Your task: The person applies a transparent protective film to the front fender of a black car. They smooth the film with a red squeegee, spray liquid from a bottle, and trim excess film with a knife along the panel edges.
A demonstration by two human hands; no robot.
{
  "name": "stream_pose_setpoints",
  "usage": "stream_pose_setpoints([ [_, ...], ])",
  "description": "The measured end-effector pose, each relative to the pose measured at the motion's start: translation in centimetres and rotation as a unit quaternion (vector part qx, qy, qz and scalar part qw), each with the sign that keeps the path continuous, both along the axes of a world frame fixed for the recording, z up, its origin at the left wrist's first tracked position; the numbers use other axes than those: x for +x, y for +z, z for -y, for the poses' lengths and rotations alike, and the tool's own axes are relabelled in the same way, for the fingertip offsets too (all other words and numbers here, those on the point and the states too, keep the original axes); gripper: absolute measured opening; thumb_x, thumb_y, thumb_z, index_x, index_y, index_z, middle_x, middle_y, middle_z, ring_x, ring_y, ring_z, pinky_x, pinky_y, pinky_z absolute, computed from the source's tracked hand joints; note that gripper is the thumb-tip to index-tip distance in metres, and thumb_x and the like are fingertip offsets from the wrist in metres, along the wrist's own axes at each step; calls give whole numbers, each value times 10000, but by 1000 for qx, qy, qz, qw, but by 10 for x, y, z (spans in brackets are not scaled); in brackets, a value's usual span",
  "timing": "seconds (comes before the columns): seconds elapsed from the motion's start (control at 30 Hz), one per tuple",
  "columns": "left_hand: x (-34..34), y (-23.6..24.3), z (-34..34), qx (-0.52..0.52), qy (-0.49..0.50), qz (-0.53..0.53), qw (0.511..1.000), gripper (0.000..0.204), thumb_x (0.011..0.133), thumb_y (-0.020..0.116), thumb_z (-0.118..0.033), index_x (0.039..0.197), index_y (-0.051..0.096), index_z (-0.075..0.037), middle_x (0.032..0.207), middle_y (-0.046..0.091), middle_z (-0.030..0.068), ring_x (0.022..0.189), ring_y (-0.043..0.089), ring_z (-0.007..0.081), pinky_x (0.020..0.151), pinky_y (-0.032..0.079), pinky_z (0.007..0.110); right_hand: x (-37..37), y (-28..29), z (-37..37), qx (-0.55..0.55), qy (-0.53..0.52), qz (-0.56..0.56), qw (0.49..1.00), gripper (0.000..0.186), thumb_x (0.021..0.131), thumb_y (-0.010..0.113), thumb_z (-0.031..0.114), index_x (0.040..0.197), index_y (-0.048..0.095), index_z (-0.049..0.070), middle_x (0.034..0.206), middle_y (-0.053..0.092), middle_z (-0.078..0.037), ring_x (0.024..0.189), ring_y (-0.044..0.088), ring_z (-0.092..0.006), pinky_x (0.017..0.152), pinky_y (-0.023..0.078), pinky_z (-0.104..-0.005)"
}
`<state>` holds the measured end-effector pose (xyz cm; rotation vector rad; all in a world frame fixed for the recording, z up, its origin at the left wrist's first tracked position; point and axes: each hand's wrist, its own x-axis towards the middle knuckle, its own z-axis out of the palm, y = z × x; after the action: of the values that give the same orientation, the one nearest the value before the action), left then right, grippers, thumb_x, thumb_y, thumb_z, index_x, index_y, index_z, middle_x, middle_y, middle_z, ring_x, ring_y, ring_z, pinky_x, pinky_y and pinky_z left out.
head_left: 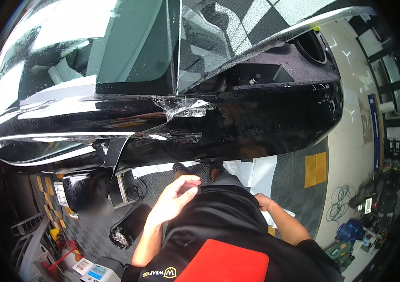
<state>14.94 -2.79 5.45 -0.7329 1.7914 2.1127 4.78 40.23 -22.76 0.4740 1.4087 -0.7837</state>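
Observation:
My left hand [183, 190] is over the dark clothing at my waist, fingers loosely bent and apart, nothing clear in them. My right hand [264, 202] is curled by my right hip; what its fingertips hold, if anything, is hidden. A flat red panel [221, 263] covers part of my black top [218, 216]. Ahead is a wet, glossy black car body [279, 117] with windows [134, 47]. Crumpled clear film [188, 107] lies on the panel below the glass, with a loose edge trailing down. A dark mirror-shaped part [80, 188] sits at lower left.
Below the car are a checkered tile floor [315, 169], white sheets [265, 174] and a dark bag-like object [132, 225] beside cables. A ladder [28, 228] and machine [94, 272] stand at lower left; a coiled hose [338, 202] and blue jugs [350, 230] at right.

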Motion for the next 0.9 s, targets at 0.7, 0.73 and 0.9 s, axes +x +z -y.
stream_pose_setpoints([
  [0.7, -60, 16, 17, -145, -13, -65, 987, 312, 1082, 709, -111, 1389, 686, -61, 1274, 733, 20, 1163, 661, 94, 1010, 531, 291, -1, 73, -6, -51, 131, -329, 934, 328, 982, 799, 262, 1212, 793, 29, 1171, 803, -154, 919, 744, -264, 880, 586, -404],
  [0.73, -62, 15, 19, -136, 0, -87, 987, 306, 1079, 711, -112, 1381, 692, -63, 1266, 734, 18, 1161, 659, 92, 1001, 533, 287, 1, 76, -5, 25, 176, -373, 911, 298, 966, 810, 251, 1183, 810, 47, 1166, 800, -170, 904, 753, -290, 872, 590, -419],
  [0.9, -56, 10, 15, -161, 9, -45, 986, 304, 1083, 715, -120, 1380, 692, -60, 1248, 737, 19, 1143, 666, 94, 984, 537, 287, 6, 96, 5, 67, 228, -613, 753, 211, 951, 824, 233, 1084, 828, 70, 1086, 779, -159, 941, 765, -381, 849, 603, -479],
])
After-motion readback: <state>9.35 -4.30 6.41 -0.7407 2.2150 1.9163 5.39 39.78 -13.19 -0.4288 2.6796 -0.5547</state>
